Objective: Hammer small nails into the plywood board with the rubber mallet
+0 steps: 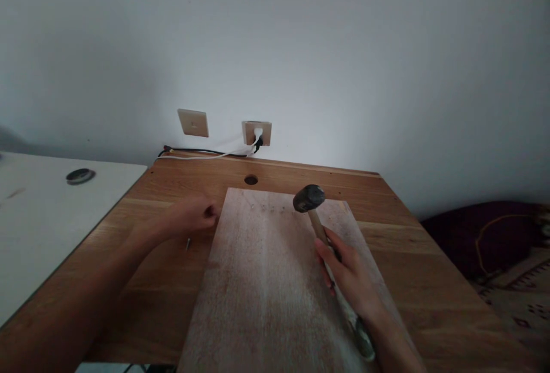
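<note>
Your right hand is wrapped around a hammer; your left hand is curled shut on the wooden desk.

Your hammer has a dark, dull, rounded head and a pale wooden handle, and it hovers over the far part of a worn, whitish board. Your left fist sits just beside the board's left edge, near a small nail; whether it holds anything is unclear.

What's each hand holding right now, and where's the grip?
The right hand holds the hammer around the middle of its wooden handle. The left hand is curled at the board's left edge; any contents cannot be told.
</note>
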Demonstrator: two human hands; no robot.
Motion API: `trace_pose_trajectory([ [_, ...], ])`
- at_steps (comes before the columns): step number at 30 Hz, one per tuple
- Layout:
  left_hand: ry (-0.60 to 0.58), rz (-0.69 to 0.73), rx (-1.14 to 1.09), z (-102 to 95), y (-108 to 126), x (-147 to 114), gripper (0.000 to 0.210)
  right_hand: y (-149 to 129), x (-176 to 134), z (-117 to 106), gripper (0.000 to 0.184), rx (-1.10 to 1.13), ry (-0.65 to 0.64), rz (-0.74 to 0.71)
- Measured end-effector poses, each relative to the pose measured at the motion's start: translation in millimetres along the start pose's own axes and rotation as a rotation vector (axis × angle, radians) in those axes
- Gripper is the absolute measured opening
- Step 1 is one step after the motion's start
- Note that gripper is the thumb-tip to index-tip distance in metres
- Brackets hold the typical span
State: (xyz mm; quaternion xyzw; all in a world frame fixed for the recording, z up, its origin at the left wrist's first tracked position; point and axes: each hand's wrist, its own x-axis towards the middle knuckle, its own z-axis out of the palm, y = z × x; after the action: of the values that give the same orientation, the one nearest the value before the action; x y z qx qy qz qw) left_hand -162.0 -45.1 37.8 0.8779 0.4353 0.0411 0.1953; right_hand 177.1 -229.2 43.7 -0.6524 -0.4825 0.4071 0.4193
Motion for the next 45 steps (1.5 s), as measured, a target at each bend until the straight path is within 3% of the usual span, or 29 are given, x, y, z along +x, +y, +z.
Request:
trace_pose_trajectory([
  [3, 0.144, 0.012, -0.094, -13.7, 8, 5, 0.009, -5, 0, -1, 0.044, 0.057, 0.094, -0.023],
  [6, 0.26, 0.135, -0.262, -14.2, 42, 21, 0.023, -4, 2, -4, 0.043, 0.123, 0.195, -0.036],
  [11, 0.359, 0.359, -0.449, 23.0, 123, 78, 0.012, 2, 7, -13, 0.048, 0.237, 0.276, -0.001],
  [15, 0.311, 0.422, -0.357, 48.8, 156, 118, 0.012, 3, 8, -17, 0.047, 0.308, 0.291, 0.043],
  [22, 0.206, 0.418, -0.127, 63.3, 167, 126, 0.016, -5, 5, -15, 0.039, 0.289, 0.235, 0.008],
  [36, 0.258, 0.35, -0.209, 77.3, 166, 127, 0.017, -4, -5, -20, 0.044, 0.177, 0.121, -0.001],
  [42, 0.213, 0.28, -0.233, 71.8, 167, 126, 0.057, 2, -12, -15, 0.04, 0.073, 0.087, -0.009],
  [45, 0.231, 0.318, -0.123, 61.1, 161, 121, 0.051, 7, -9, -12, 0.037, 0.024, 0.074, -0.023],
])
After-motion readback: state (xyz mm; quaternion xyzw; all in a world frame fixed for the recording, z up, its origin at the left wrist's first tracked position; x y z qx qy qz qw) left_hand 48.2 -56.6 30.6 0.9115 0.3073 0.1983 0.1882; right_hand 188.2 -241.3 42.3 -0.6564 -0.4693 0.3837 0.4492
